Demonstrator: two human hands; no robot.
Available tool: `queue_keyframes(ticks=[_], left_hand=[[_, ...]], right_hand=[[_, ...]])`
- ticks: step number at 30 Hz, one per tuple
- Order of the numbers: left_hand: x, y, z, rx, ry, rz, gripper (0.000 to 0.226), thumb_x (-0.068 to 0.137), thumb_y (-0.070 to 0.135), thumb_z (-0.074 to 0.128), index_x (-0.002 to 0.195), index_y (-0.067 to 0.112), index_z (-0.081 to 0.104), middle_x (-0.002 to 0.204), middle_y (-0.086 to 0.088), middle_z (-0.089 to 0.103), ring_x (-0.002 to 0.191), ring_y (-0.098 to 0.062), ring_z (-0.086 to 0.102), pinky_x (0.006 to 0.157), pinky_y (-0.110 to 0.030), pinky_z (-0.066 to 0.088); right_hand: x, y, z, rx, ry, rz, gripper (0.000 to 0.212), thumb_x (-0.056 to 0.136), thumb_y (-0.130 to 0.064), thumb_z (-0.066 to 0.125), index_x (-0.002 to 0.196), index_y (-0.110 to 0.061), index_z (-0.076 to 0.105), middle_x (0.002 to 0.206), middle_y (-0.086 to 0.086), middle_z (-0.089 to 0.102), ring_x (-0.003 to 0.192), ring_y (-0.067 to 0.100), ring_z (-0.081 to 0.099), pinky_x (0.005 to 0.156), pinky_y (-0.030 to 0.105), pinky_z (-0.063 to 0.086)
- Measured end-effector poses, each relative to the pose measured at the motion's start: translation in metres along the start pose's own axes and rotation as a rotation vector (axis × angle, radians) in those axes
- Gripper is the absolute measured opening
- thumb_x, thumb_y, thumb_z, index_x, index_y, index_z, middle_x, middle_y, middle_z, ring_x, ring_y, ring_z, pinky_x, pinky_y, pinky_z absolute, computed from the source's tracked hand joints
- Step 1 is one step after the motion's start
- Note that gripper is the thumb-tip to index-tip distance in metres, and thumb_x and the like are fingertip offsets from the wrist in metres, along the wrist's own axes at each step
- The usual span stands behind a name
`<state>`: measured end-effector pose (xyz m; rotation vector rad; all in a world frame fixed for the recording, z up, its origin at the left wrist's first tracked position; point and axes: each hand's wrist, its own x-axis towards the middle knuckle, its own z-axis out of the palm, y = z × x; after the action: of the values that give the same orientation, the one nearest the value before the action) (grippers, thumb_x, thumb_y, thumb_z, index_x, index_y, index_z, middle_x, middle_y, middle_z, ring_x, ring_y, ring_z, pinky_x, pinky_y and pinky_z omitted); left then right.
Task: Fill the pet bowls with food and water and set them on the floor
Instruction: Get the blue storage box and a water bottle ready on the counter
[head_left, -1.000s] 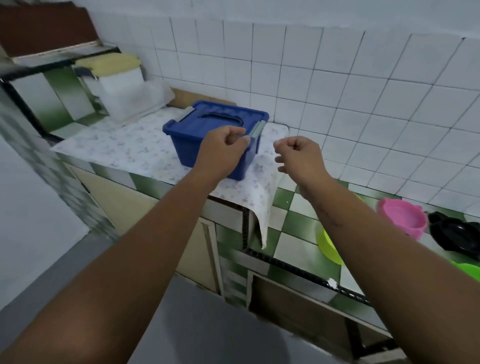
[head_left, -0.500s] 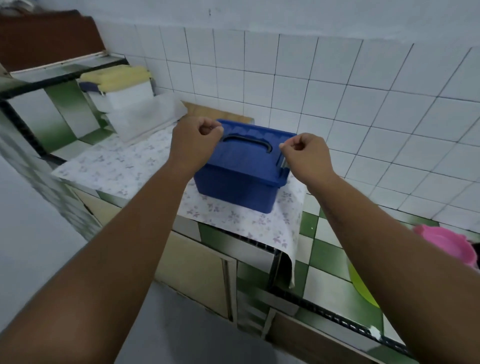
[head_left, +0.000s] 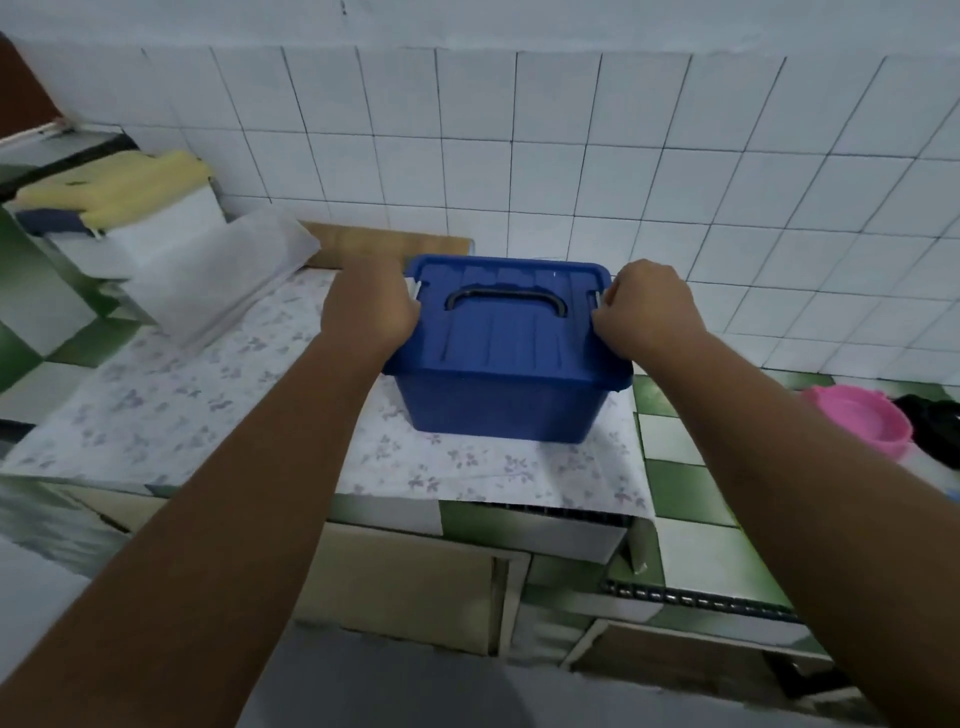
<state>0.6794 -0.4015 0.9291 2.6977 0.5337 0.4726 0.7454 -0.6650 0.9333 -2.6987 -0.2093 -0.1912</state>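
A blue lidded storage box (head_left: 498, 395) with a dark carry handle stands on the flowered cloth (head_left: 182, 405) that covers the counter. My left hand (head_left: 370, 306) grips the grey latch on the box's left end. At the opposite end my right hand (head_left: 649, 314) grips the other latch. The lid lies closed on the box. A pink pet bowl (head_left: 862, 415) sits on the green-and-white tiled counter at the far right, with a black bowl (head_left: 935, 426) just behind it, partly cut off by the frame edge.
A white container with a yellow lid (head_left: 130, 208) and a clear plastic tub (head_left: 218, 275) stand at the back left. A wooden board (head_left: 384, 241) leans against the white tiled wall. Cupboard doors (head_left: 405, 587) run below the counter's front edge.
The view has swung round to face the box squarely. Both hands have moved onto the two end latches of the blue box; before they hovered near its top.
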Motion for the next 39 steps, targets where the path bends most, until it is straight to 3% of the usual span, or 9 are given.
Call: queue_keyframes(ticks=[3, 7, 12, 15, 20, 25, 31, 36, 39], left_hand=[[0.008, -0.005, 0.001, 0.022, -0.032, 0.046, 0.043, 0.093, 0.006, 0.063, 0.061, 0.015, 0.036, 0.06, -0.001, 0.039, 0.053, -0.015, 0.037, 0.049, -0.029, 0.024], [0.009, 0.002, -0.004, 0.139, -0.049, 0.095, 0.041, 0.094, 0.005, 0.064, 0.063, 0.014, 0.04, 0.066, -0.002, 0.044, 0.07, -0.023, 0.053, 0.061, -0.033, 0.039], [0.005, 0.009, -0.003, 0.107, -0.034, 0.067, 0.039, 0.093, 0.011, 0.07, 0.066, 0.012, 0.042, 0.071, -0.003, 0.045, 0.066, -0.019, 0.048, 0.054, -0.03, 0.037], [0.005, 0.014, -0.004, 0.124, -0.04, 0.096, 0.031, 0.092, 0.014, 0.072, 0.073, 0.009, 0.049, 0.076, -0.006, 0.051, 0.076, -0.025, 0.053, 0.06, -0.033, 0.04], [0.004, 0.013, -0.004, 0.086, -0.036, 0.078, 0.027, 0.091, 0.014, 0.073, 0.075, 0.007, 0.051, 0.068, -0.003, 0.045, 0.07, -0.023, 0.052, 0.054, -0.031, 0.033], [0.004, 0.012, -0.004, 0.039, -0.044, 0.046, 0.043, 0.09, 0.009, 0.071, 0.062, 0.012, 0.038, 0.063, -0.003, 0.041, 0.054, -0.014, 0.037, 0.047, -0.029, 0.024], [0.001, 0.01, -0.002, -0.024, -0.018, 0.011, 0.039, 0.089, 0.007, 0.07, 0.063, 0.012, 0.041, 0.062, -0.003, 0.043, 0.053, -0.013, 0.038, 0.047, -0.029, 0.025], [-0.003, 0.008, 0.001, -0.019, 0.02, -0.056, 0.038, 0.09, 0.002, 0.06, 0.061, 0.011, 0.038, 0.06, -0.005, 0.041, 0.052, -0.017, 0.036, 0.047, -0.03, 0.025], [-0.003, 0.002, 0.003, -0.045, 0.022, -0.113, 0.037, 0.091, 0.005, 0.058, 0.059, 0.009, 0.04, 0.06, -0.007, 0.042, 0.053, -0.018, 0.038, 0.048, -0.03, 0.027]], right_hand=[[-0.005, -0.008, -0.002, -0.142, 0.018, 0.001, 0.016, 0.092, -0.014, 0.061, 0.083, -0.006, 0.05, 0.085, 0.011, 0.054, 0.075, 0.029, 0.055, 0.063, 0.035, 0.043], [-0.004, -0.016, -0.005, -0.268, -0.022, -0.005, 0.026, 0.091, -0.008, 0.058, 0.072, -0.01, 0.041, 0.073, 0.006, 0.043, 0.066, 0.024, 0.049, 0.063, 0.034, 0.042], [-0.001, -0.024, -0.008, -0.385, -0.082, -0.068, 0.012, 0.091, -0.008, 0.059, 0.085, -0.007, 0.049, 0.071, 0.005, 0.04, 0.072, 0.023, 0.051, 0.064, 0.032, 0.043], [-0.001, -0.024, -0.008, -0.43, -0.111, -0.085, 0.017, 0.091, -0.007, 0.058, 0.078, -0.008, 0.046, 0.071, 0.005, 0.04, 0.062, 0.02, 0.045, 0.063, 0.032, 0.041], [0.003, -0.028, -0.01, -0.428, -0.136, -0.1, 0.029, 0.089, -0.005, 0.059, 0.069, -0.011, 0.039, 0.071, 0.005, 0.04, 0.068, 0.022, 0.047, 0.065, 0.032, 0.041], [0.003, -0.027, -0.011, -0.414, -0.142, -0.101, 0.028, 0.09, -0.006, 0.058, 0.069, -0.011, 0.039, 0.072, 0.005, 0.04, 0.077, 0.026, 0.05, 0.066, 0.033, 0.041], [0.005, -0.023, -0.008, -0.385, -0.133, -0.105, 0.013, 0.092, -0.008, 0.059, 0.084, -0.008, 0.049, 0.077, 0.007, 0.044, 0.081, 0.027, 0.051, 0.067, 0.033, 0.042], [0.006, -0.02, -0.003, -0.375, -0.102, -0.103, 0.026, 0.093, -0.008, 0.058, 0.072, -0.01, 0.044, 0.071, 0.005, 0.039, 0.078, 0.026, 0.051, 0.065, 0.032, 0.041], [0.006, -0.018, -0.002, -0.356, -0.08, -0.09, 0.014, 0.094, -0.009, 0.058, 0.083, -0.007, 0.049, 0.071, 0.005, 0.039, 0.078, 0.026, 0.051, 0.065, 0.032, 0.041]])
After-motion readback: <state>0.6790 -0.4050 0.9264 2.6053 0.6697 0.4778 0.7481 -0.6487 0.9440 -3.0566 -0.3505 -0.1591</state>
